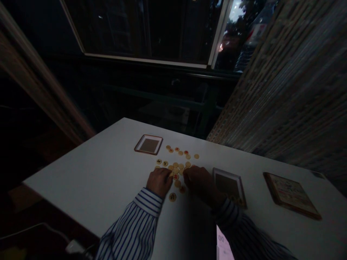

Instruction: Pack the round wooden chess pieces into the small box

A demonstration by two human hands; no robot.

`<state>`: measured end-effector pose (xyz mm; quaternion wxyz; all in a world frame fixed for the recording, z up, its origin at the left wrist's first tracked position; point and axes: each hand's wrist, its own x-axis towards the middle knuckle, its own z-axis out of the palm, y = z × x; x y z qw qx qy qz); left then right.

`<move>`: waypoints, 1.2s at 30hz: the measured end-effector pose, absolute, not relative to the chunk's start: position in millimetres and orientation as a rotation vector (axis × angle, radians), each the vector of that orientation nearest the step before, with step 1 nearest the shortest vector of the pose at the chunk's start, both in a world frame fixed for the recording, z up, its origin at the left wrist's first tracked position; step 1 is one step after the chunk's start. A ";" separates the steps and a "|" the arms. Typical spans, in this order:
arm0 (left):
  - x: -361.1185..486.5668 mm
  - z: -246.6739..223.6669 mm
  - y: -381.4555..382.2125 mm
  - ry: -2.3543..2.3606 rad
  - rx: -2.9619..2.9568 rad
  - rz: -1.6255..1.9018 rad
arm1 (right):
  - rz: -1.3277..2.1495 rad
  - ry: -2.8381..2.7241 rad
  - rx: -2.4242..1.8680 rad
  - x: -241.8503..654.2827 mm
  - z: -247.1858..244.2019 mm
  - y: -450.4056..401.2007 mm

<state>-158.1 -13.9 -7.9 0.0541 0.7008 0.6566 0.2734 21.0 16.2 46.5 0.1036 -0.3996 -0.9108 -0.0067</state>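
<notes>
Several round wooden pieces point(176, 170) lie loosely grouped on the white table, some with red or black characters facing up. My left hand point(159, 180) is at the left side of the group, its fingers curled and pressed together at a pale piece by the fingertips. On the right side of the group, my right hand point(199, 182) is curled over the pieces; its fingertips are dark, and what they hold, if anything, is hidden. A piece with a black character point(172, 197) lies nearest to me, between my two forearms.
An open shallow tray point(137, 148) stands behind the left hand. Another tray point(242, 191), with a few pieces at its near end, is beside my right wrist. Farther right lies a wooden box point(294, 195). A lit screen point(224, 247) shows under my right sleeve.
</notes>
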 end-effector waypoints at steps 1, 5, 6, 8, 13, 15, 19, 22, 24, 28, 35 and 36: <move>-157.6 -7.4 -13.6 2.001 2.126 0.816 | -0.008 -2.672 -1.181 21.2 44.9 17.0; -156.1 -5.1 -12.3 2.014 2.119 0.779 | 0.019 -2.631 -1.158 21.5 42.1 19.2; -155.7 -4.4 -11.9 2.018 2.117 0.775 | 0.024 -2.629 -1.151 21.4 42.1 19.3; -154.7 -3.0 -11.2 2.029 2.112 0.773 | 0.036 -2.636 -1.143 21.1 42.5 19.0; -153.3 -1.2 -10.2 2.040 2.064 0.789 | 0.053 -2.638 -1.144 20.4 45.1 17.8; -154.1 -1.0 -10.2 2.015 2.035 0.836 | 0.060 -2.628 -1.150 20.5 45.8 17.8; -157.8 -0.8 -10.6 1.966 1.872 1.049 | 0.055 -2.612 -1.169 21.3 45.7 18.1; -160.5 1.6 -11.6 1.888 1.621 1.280 | 0.042 -2.612 -1.183 21.6 45.8 18.1; -161.7 5.1 -12.6 1.800 1.440 1.388 | 0.041 -2.625 -1.198 21.5 46.6 18.0; -164.2 12.1 -13.4 1.663 1.166 1.462 | 0.062 -2.632 -1.187 20.9 49.4 18.1; -166.9 14.3 -13.5 1.528 0.981 1.476 | 0.030 -2.602 -1.126 18.6 50.6 17.7; -166.7 14.6 -13.8 1.519 0.955 1.468 | 0.029 -2.581 -1.115 18.0 50.7 17.7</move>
